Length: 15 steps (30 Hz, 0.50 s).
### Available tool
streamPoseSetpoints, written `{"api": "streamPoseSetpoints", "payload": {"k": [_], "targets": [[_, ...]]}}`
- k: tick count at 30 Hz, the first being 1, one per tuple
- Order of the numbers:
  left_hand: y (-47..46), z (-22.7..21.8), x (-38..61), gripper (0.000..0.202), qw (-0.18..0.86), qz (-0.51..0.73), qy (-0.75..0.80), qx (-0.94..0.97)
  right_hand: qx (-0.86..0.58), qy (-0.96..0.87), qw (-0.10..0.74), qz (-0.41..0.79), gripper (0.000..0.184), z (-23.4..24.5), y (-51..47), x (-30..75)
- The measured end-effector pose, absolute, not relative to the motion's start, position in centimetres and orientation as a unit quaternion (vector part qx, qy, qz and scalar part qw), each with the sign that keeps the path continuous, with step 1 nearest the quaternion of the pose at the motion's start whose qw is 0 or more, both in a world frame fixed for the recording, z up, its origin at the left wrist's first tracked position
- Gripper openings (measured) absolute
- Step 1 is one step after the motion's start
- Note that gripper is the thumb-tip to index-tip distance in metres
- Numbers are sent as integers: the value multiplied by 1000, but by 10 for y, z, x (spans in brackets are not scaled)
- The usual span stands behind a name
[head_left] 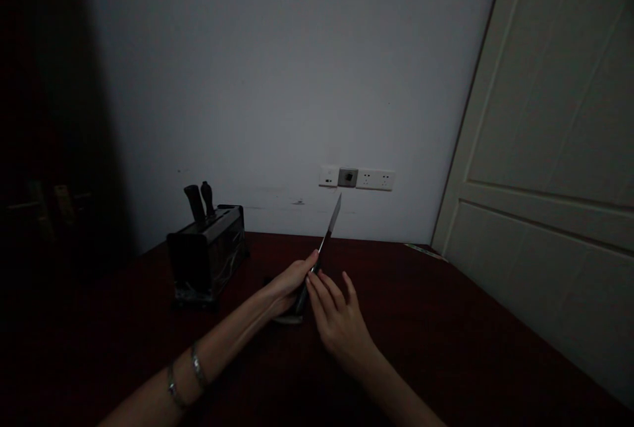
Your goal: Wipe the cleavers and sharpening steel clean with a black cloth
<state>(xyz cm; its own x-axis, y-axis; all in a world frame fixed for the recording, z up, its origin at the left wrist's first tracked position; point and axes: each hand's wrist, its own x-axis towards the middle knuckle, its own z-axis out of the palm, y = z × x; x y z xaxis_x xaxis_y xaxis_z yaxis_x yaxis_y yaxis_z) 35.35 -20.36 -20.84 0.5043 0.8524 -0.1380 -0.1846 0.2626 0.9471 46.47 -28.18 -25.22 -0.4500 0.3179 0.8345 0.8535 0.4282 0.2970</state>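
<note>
A kitchen knife [334, 217] points up and away from me, its blade tilted slightly right against the wall behind. Around its dark handle [301, 298] my left hand [292, 280] is closed, with the thumb lying along the base of the blade. The fingertips of my right hand [339, 318] press on the handle from the right side; its little finger stands apart and its thumb is hidden. Under my left hand a pale-edged object [288, 319] shows on the dark red table [396, 301]. What it is I cannot make out.
To the left stands a dark, shiny knife block [205, 249] with two black handles [201, 201] sticking out of its top. Wall sockets [375, 179] and a switch [347, 177] sit behind the table. A pale panelled door [545, 150] borders the right side. The light is dim.
</note>
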Motion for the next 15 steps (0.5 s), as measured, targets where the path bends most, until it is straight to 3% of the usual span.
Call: {"api": "streamPoseSetpoints", "payload": {"k": [7, 11, 15], "targets": [[-204, -198, 349, 47, 718, 328, 300, 535, -369, -767, 421, -313, 57, -268, -297, 480], [-203, -198, 341, 45, 754, 333, 289, 487, -408, -759, 446, -240, 43, -292, -291, 497], [-199, -204, 334, 46, 809, 311, 254, 428, -484, -764, 399, -152, 27, -311, -277, 493]]}}
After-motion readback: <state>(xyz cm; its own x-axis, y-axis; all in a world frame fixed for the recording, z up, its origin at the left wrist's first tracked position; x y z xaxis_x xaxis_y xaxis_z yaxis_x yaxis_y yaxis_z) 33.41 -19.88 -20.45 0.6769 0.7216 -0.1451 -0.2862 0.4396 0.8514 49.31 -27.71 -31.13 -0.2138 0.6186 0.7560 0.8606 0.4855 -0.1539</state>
